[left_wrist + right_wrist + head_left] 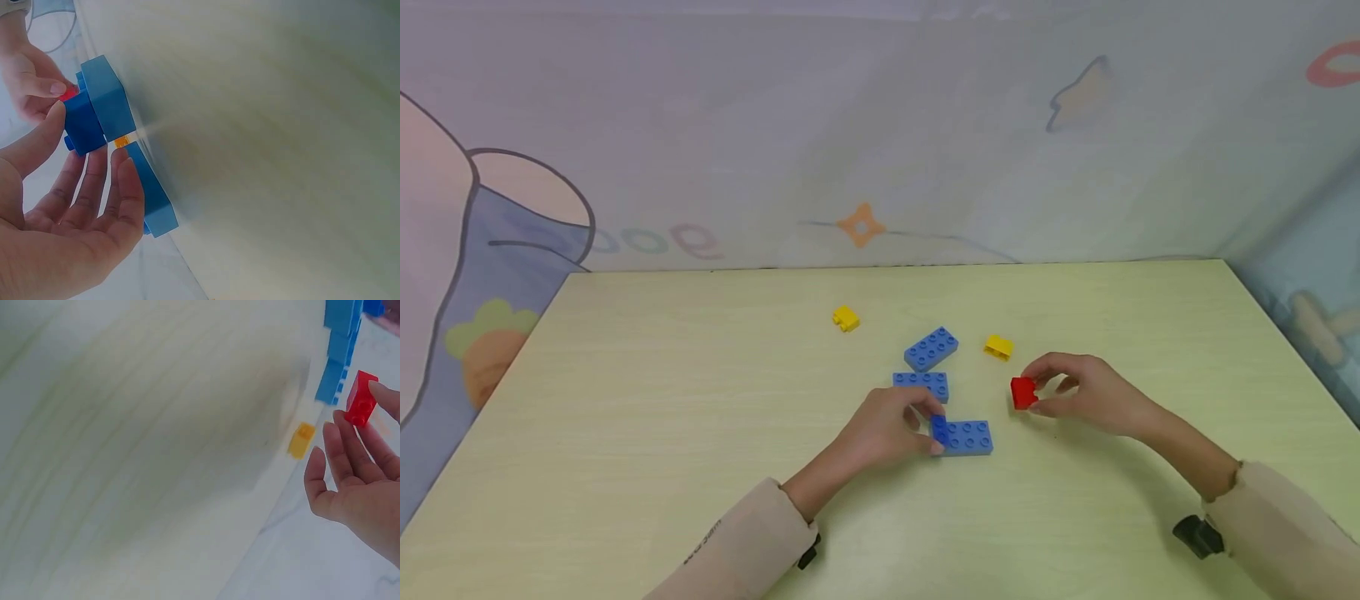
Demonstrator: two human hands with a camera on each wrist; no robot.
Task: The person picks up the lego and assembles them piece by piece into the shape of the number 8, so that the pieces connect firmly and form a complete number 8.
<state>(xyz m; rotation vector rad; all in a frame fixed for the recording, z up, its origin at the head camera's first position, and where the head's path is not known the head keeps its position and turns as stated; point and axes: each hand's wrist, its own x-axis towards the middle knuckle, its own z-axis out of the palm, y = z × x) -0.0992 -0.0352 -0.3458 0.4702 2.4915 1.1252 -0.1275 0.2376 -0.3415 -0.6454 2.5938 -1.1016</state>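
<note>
At the front of the group, a light blue toy brick (972, 438) lies studs up on the table. My left hand (887, 425) pinches a small dark blue brick (85, 123) at that brick's left end, thumb on one side and fingers on the other. Whether the two are fully pressed together I cannot tell. To the right, my right hand (1086, 395) holds a small red brick (1022, 393) between thumb and fingers. In the right wrist view the red brick (362, 399) is tilted, off the table, its studs partly showing.
Behind the left hand lie two more light blue bricks (931, 349), one of them partly covered by that hand. One yellow brick (998, 347) sits near the right hand, another yellow brick (846, 318) farther back. A printed cloth (760, 150) hangs behind the table (662, 400).
</note>
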